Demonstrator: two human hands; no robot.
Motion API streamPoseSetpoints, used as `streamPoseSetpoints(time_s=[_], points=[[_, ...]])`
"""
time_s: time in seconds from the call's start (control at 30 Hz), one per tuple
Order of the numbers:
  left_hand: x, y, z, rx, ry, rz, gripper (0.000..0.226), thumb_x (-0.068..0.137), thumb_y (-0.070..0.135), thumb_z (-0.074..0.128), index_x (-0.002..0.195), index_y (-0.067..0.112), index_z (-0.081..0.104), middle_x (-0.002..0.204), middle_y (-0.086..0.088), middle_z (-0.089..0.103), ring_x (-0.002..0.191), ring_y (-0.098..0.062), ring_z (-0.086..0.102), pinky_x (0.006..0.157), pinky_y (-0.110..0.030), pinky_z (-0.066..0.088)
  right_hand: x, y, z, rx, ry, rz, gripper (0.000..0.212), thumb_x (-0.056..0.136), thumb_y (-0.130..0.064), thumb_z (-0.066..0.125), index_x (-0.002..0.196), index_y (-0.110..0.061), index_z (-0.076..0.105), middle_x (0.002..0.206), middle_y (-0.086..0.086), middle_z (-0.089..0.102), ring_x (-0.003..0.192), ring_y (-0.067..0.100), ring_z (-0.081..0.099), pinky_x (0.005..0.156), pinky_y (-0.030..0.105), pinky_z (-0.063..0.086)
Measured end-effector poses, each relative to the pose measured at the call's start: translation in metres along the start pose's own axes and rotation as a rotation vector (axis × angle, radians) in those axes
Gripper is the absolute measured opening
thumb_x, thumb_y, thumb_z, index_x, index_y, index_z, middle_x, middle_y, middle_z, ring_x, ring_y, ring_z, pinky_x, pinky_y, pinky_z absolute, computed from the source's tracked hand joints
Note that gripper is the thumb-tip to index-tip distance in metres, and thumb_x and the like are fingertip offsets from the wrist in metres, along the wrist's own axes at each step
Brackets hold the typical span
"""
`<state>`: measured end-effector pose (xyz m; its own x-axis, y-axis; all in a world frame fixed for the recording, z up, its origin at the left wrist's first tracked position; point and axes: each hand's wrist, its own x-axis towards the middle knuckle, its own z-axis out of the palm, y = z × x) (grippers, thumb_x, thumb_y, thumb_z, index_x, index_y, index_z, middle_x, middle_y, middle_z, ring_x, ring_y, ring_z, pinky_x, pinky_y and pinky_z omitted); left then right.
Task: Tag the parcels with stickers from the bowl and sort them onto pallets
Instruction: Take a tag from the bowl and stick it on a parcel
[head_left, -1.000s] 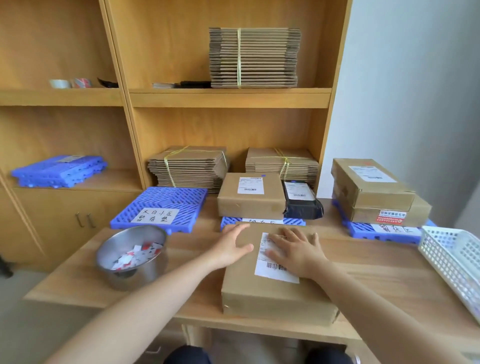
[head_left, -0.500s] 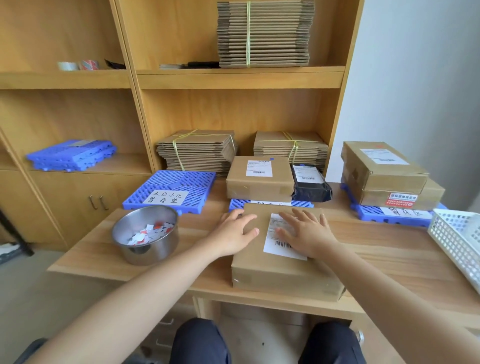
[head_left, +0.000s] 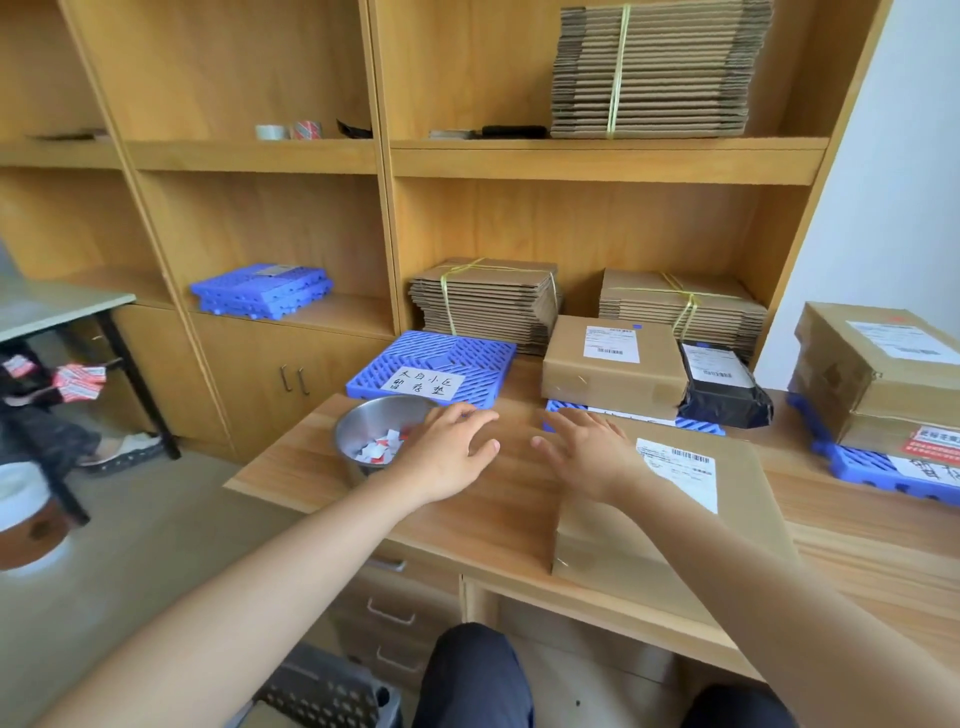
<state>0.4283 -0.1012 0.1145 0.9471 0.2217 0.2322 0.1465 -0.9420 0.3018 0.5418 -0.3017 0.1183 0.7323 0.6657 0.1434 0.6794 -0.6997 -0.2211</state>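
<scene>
Hovering just beside the steel bowl (head_left: 347, 434), the left hand (head_left: 447, 453) grasps nothing, fingers loosely spread, likely poised to pick a sticker (head_left: 376, 451). The right hand (head_left: 587, 453), also released and flat, lies over the far left corner of the parcel (head_left: 748, 509) on the worktop (head_left: 504, 499), probably steadying it for tagging.

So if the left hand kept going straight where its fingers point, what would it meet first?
The left hand lies by the bowl, fingers aimed forward and slightly right. First in line looks like the near right corner of the blue pallet with the handwritten label, though depth is unclear.
</scene>
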Motion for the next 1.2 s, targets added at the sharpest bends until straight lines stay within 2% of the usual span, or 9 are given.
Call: streamPoseSetpoints(time_s=[0.1,0.3,0.43,0.6,0.77,0.83,0.93,1.07,1.2], points=[[-0.003,-0.028,-0.012,-0.003,0.057,-0.038,0.045,0.099,0.047,0.049,0.142,0.036,0.048,0.143,0.007,0.047,0.135,-0.022,0.037,0.11,-0.04,0.037,0.018,-0.027,0.005,0.031,-0.011,-0.076,0.054,0.101,-0.058,0.037,0.151,-0.039,0.036,0.155,-0.003,0.04,0.141,0.026,0.038,0.117,0.04,0.027],[-0.009,-0.095,-0.03,0.022,0.117,-0.148,0.042,0.101,0.034,0.043,0.141,0.029,0.054,0.141,0.003,0.049,0.131,-0.028,0.04,0.113,-0.041,0.033,0.064,-0.077,0.021,0.042,-0.027,-0.169,0.05,0.102,-0.055,0.041,0.146,-0.032,0.047,0.147,0.001,0.05,0.134,0.031,0.048,0.109,0.042,0.037],[-0.009,-0.129,-0.037,0.026,0.125,-0.197,0.042,0.103,0.028,0.04,0.144,0.025,0.051,0.145,0.0,0.047,0.134,-0.028,0.038,0.116,-0.04,0.029,0.085,-0.102,0.027,0.057,-0.054,-0.238,0.042,0.102,-0.045,0.046,0.141,-0.031,0.05,0.138,0.002,0.055,0.124,0.031,0.054,0.096,0.04,0.044],[-0.004,-0.155,-0.029,-0.005,0.138,-0.235,0.04,0.104,0.02,0.041,0.142,0.023,0.053,0.145,0.001,0.048,0.134,-0.028,0.039,0.116,-0.036,0.028,0.108,-0.121,0.041,0.092,-0.119,-0.342,0.029,0.098,-0.036,0.053,0.124,-0.035,0.066,0.125,0.002,0.061,0.112,0.028,0.058,0.091,0.039,0.049],[-0.003,-0.172,-0.016,-0.026,0.129,-0.231,0.04,0.104,0.017,0.039,0.141,0.021,0.054,0.143,0.002,0.05,0.131,-0.027,0.04,0.114,-0.041,0.031,0.133,-0.14,0.064,0.045,-0.253,-0.377,0.02,0.097,-0.027,0.055,0.11,-0.02,0.07,0.113,0.004,0.066,0.105,0.03,0.061,0.086,0.043,0.052],[-0.005,-0.177,-0.009,-0.034,0.13,-0.217,0.04,0.103,0.014,0.04,0.14,0.019,0.055,0.142,0.001,0.051,0.13,-0.028,0.041,0.112,-0.04,0.033,0.142,-0.149,0.07,-0.022,-0.311,-0.388,0.022,0.099,-0.026,0.054,0.114,-0.023,0.069,0.116,0.002,0.064,0.105,0.028,0.06,0.081,0.035,0.052],[-0.009,-0.181,-0.002,-0.074,0.162,-0.211,0.04,0.103,0.011,0.04,0.14,0.015,0.055,0.144,-0.001,0.05,0.13,-0.029,0.043,0.112,-0.04,0.035,0.153,-0.16,0.073,-0.136,-0.412,-0.398,0.029,0.102,-0.025,0.053,0.128,-0.029,0.064,0.121,-0.001,0.061,0.1,0.02,0.055,0.059,0.02,0.033],[-0.011,-0.18,0.001,-0.074,0.167,-0.217,0.04,0.104,0.011,0.04,0.142,0.015,0.053,0.149,-0.002,0.046,0.134,-0.028,0.039,0.115,-0.037,0.031,0.163,-0.17,0.085,-0.171,-0.489,-0.401,0.03,0.095,-0.027,0.062,0.124,-0.024,0.069,0.119,0.002,0.068,0.111,0.024,0.061,0.083,0.031,0.048],[-0.012,-0.18,0.004,-0.087,0.179,-0.227,0.041,0.103,0.01,0.04,0.142,0.017,0.053,0.15,-0.001,0.044,0.133,-0.028,0.04,0.114,-0.033,0.029,0.162,-0.175,0.094,-0.209,-0.516,-0.41,0.02,0.089,-0.028,0.067,0.104,-0.017,0.075,0.102,0.005,0.069,0.095,0.026,0.064,0.078,0.033,0.051]])
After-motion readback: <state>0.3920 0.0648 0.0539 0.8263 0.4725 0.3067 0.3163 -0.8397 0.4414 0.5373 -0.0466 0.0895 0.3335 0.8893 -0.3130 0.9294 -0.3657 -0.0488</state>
